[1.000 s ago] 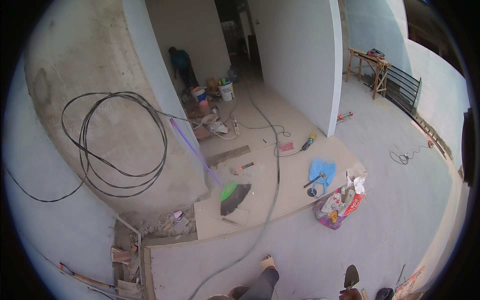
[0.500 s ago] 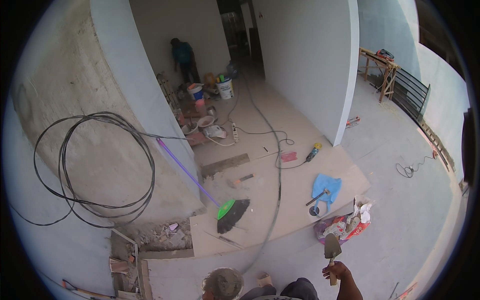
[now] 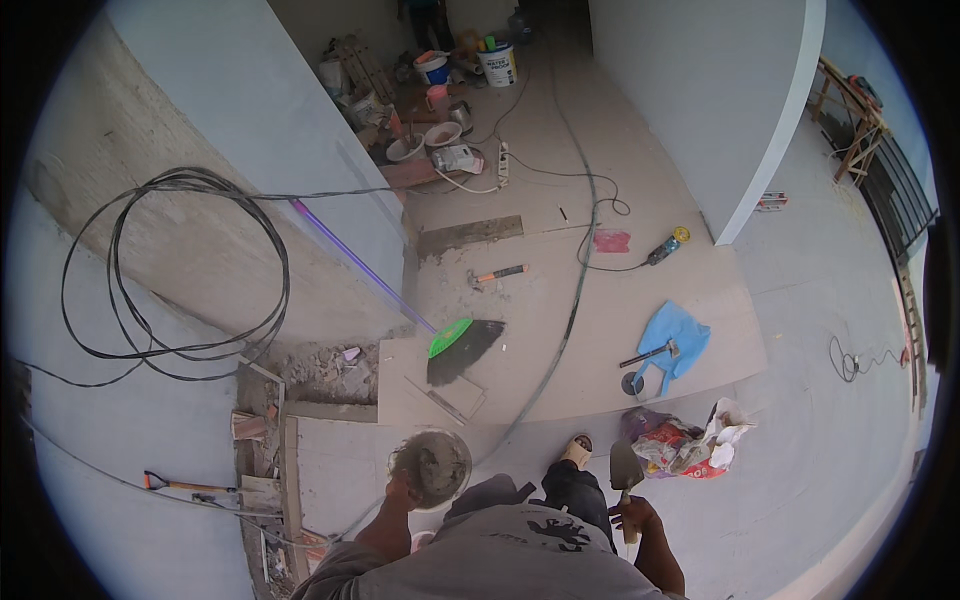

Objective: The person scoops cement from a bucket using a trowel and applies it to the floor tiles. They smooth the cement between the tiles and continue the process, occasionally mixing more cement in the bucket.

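My left hand (image 3: pixel 402 488) grips the near-left rim of a round bucket (image 3: pixel 467 478) holding grey wet mortar (image 3: pixel 436 466). The bucket is in front of me, left of my legs. To the right, my right hand (image 3: pixel 636 516) is closed around the handle of a trowel (image 3: pixel 626 466), its blade pointing forward and coated grey. Just past the blade lies a crumpled heap of plastic bags (image 3: pixel 678 446). A broom (image 3: pixel 452 338) with a green head and purple handle leans against the wall ahead on the left.
A hammer (image 3: pixel 498 273), an angle grinder (image 3: pixel 668 246) and a blue bag (image 3: pixel 678 340) with another hammer (image 3: pixel 650 352) lie on the tiles. A cable (image 3: pixel 573 310) crosses the floor. Coiled cable (image 3: pixel 285 270) hangs left. Buckets (image 3: pixel 497 66) and a person (image 3: pixel 428 22) are at the back.
My left hand and the mortar bucket have come further into view. The trowel has shifted left, still in my right hand. My view has tilted down, and a sandalled foot now shows.
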Action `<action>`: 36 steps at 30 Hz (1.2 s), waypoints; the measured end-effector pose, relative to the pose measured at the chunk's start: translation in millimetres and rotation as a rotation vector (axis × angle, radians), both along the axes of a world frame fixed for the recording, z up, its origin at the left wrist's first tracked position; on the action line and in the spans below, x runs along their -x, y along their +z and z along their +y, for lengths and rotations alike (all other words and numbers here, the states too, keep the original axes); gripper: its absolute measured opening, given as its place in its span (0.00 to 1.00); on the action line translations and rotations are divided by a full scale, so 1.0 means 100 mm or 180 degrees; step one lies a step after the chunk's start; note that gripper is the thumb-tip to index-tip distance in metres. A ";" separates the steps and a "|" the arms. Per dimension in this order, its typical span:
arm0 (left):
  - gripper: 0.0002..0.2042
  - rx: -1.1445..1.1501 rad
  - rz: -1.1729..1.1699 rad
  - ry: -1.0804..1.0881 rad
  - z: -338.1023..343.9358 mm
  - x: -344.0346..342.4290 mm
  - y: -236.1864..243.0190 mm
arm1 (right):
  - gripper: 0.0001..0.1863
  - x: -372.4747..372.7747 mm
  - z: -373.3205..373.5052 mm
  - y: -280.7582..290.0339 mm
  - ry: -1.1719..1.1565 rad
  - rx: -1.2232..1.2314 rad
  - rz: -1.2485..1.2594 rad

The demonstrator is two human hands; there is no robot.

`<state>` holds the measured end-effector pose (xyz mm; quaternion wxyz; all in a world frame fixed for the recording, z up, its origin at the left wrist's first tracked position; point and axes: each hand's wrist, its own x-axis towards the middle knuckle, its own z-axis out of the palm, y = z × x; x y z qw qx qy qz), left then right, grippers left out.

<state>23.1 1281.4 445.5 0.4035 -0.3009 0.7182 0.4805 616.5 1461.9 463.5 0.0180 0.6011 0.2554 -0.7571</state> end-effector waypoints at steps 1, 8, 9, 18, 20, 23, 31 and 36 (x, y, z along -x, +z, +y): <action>0.07 0.0061 -0.0052 0.0011 0.21 -0.16 0.08 | 0.16 -0.15 0.20 0.08 0.0050 -0.0097 -0.0150; 0.11 0.0067 -0.0499 0.0444 0.03 -0.68 0.16 | 0.15 -0.56 1.58 0.16 0.0312 -0.0450 -0.0368; 0.12 0.0032 -0.0556 0.0565 0.11 -0.76 0.17 | 0.15 -0.56 1.75 0.18 0.0215 -0.0481 -0.0361; 0.14 0.0972 -0.0466 0.0700 1.47 -1.65 0.84 | 0.13 -0.64 2.96 -0.06 0.0048 -0.0256 -0.0426; 0.13 0.0778 -0.0615 0.1120 1.17 -1.55 0.50 | 0.15 -0.46 3.14 -0.01 0.0204 0.0009 -0.0581; 0.12 0.0584 -0.0786 0.1198 1.48 -1.64 0.21 | 0.13 -0.81 3.44 -0.21 0.0133 0.0611 -0.0591; 0.11 0.0319 -0.0597 0.1036 3.11 -1.26 0.58 | 0.11 -0.30 5.47 0.99 0.0736 -0.0175 -0.1528; 0.22 -0.0210 -0.0386 0.0557 3.75 -0.97 0.27 | 0.14 0.47 6.75 1.43 0.0267 -0.0987 -0.1126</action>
